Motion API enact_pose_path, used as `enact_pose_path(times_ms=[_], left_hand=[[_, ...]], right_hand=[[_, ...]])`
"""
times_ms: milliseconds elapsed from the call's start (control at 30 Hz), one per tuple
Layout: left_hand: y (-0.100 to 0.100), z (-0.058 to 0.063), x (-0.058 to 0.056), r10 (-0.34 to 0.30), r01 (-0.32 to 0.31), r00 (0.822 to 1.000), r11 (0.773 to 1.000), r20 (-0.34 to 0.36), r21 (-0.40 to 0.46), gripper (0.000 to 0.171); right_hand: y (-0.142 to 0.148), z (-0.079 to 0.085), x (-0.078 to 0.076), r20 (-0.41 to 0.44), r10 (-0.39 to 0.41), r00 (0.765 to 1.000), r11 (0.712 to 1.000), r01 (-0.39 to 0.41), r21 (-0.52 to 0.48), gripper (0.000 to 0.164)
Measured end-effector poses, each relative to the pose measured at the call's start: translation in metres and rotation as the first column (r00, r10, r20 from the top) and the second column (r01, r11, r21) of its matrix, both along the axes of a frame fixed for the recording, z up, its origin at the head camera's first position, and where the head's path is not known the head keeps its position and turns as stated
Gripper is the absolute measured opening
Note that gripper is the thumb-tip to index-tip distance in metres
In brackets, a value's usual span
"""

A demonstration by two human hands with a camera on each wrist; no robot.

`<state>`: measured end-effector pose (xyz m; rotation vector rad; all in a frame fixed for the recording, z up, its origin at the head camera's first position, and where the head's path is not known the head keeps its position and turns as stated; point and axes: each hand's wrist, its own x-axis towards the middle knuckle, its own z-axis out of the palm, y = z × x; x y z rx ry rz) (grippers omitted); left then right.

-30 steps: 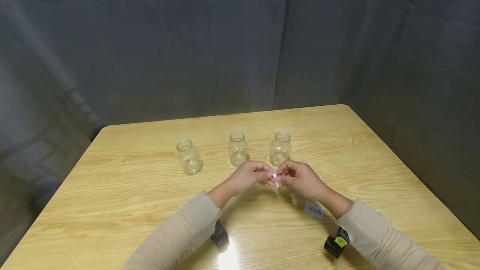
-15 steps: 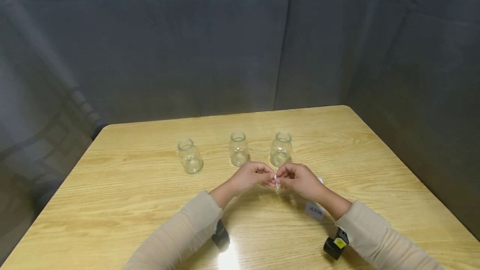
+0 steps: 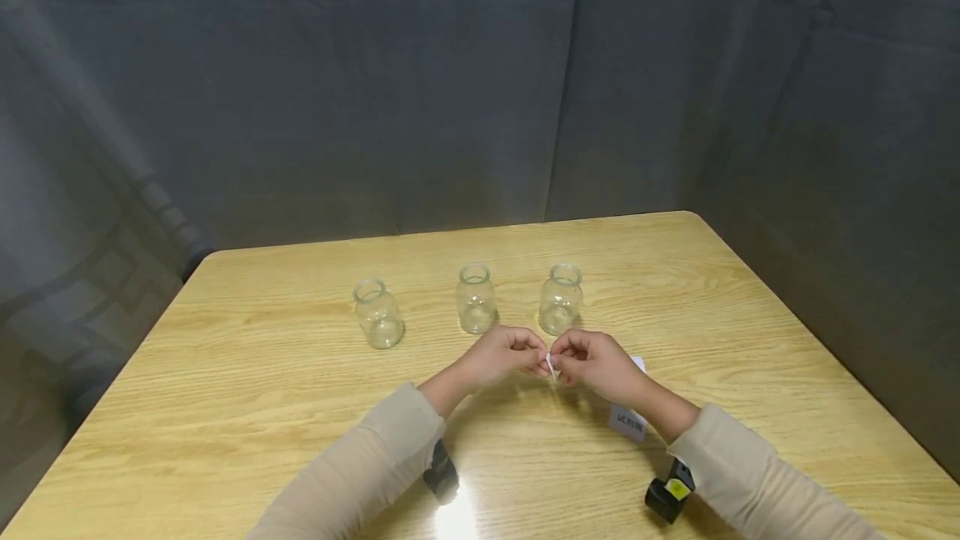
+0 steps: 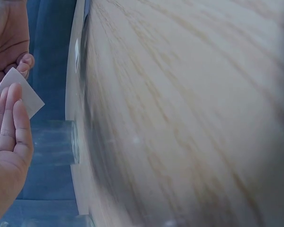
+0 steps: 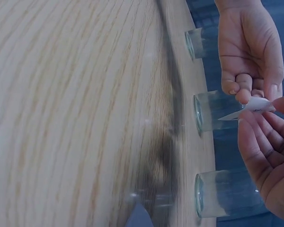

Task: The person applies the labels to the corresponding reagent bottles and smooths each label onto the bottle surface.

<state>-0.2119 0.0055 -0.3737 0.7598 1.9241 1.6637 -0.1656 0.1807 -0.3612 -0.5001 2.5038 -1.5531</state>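
Note:
A small white paper slip (image 3: 551,367) is pinched between both hands, just in front of the right-hand glass jar (image 3: 560,302). My left hand (image 3: 501,358) holds it from the left, my right hand (image 3: 597,365) from the right, thumbs against forefingers. In the left wrist view the slip (image 4: 31,97) shows a flat, blank square corner above the left fingers. Seen from the right wrist, the slip (image 5: 255,105) is bent, with faint dark marks, and fingers partly cover it. Both hands hover above the table.
Two more uncovered glass jars stand upright, one in the middle (image 3: 477,302) and one at the left (image 3: 380,317). A white slip with dark writing (image 3: 627,422) lies below the right wrist; another white piece (image 3: 638,363) is partly hidden behind it. Grey curtains surround the wooden table (image 3: 247,373).
The white slip has turned from a broader face to a thin edge in the head view. Both hands stay nearly in place, having dropped slightly.

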Motion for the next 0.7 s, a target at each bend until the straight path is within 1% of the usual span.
enact_pose_path(times_ms=[300, 400, 433, 500, 667, 700], left_hand=[[0.0008, -0.0022, -0.0009, 0.002, -0.002, 1.000, 1.000, 0.009, 0.012, 0.012], [0.0004, -0.0026, -0.0005, 0.002, -0.002, 1.000, 1.000, 0.016, 0.023, 0.012], [-0.0002, 0.0000, 0.0011, 0.003, -0.004, 1.000, 1.000, 0.019, 0.025, 0.012], [-0.0007, -0.0009, 0.0007, 0.005, -0.006, 1.000, 0.999, 0.027, 0.034, 0.012], [-0.0027, -0.0026, -0.0002, 0.035, -0.038, 0.998, 0.998, 0.050, 0.056, 0.011], [-0.0033, -0.0012, 0.0007, 0.046, -0.050, 0.997, 0.997, 0.057, 0.059, 0.011]], right_hand=[[0.0002, -0.0049, -0.0033, -0.019, -0.019, 1.000, 1.000, 0.019, -0.007, 0.011], [0.0000, -0.0057, -0.0049, -0.005, -0.025, 1.000, 0.999, 0.025, -0.036, 0.010], [-0.0002, -0.0057, -0.0053, 0.000, -0.026, 1.000, 0.998, 0.026, -0.048, 0.010], [-0.0007, -0.0054, -0.0054, 0.007, -0.028, 1.000, 0.997, 0.028, -0.075, 0.009], [-0.0012, -0.0011, -0.0039, 0.026, -0.056, 0.998, 0.993, 0.058, -0.107, 0.012], [-0.0011, -0.0006, -0.0037, 0.024, -0.063, 0.998, 0.993, 0.065, -0.101, 0.012]])
